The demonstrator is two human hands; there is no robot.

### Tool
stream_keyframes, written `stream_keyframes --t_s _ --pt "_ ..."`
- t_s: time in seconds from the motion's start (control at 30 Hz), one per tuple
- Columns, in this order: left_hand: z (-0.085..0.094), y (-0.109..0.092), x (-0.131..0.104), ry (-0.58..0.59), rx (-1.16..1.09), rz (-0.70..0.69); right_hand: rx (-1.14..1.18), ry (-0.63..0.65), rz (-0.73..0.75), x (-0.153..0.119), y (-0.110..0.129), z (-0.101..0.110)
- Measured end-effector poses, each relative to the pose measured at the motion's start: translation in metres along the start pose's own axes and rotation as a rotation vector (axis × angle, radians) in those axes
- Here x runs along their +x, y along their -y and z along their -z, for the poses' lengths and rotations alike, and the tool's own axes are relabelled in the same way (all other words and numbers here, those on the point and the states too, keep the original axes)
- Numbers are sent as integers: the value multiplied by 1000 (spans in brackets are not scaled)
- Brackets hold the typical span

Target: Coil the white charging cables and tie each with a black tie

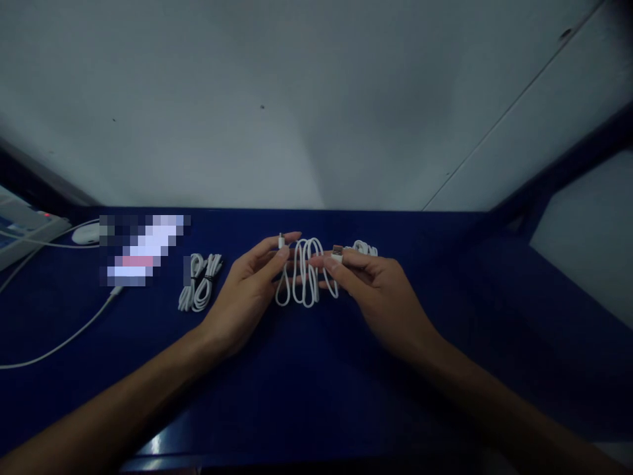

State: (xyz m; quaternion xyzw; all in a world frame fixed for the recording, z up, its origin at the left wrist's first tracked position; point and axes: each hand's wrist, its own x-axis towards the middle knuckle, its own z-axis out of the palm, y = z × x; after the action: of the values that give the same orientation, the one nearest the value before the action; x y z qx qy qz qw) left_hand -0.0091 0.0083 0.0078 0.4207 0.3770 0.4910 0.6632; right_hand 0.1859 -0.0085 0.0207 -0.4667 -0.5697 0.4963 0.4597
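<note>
A white USB cable hangs in several loose loops between my two hands, above a dark blue table. My left hand pinches it near the small plug, which points up past the thumb. Near the wide USB plug, my right hand closes thumb and fingers on the same cable. Tied bundles of white cable lie just left of my left hand. Another coiled white cable shows partly behind my right hand, which hides the rest of it.
At the left a blurred-out lit phone lies with a white cord plugged in, beside a white rounded device. A white power strip with a red light stands at the far left. Behind the blue table rises a grey wall.
</note>
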Motion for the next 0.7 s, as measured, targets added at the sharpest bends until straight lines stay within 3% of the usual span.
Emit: stream_keyframes --t_s 0.37,0.7 --pt "0 -2 0 -13 -5 17 134 -7 -68 1 1 -1" --pt "1 -5 0 -15 96 -6 85 168 -41 1 -2 4"
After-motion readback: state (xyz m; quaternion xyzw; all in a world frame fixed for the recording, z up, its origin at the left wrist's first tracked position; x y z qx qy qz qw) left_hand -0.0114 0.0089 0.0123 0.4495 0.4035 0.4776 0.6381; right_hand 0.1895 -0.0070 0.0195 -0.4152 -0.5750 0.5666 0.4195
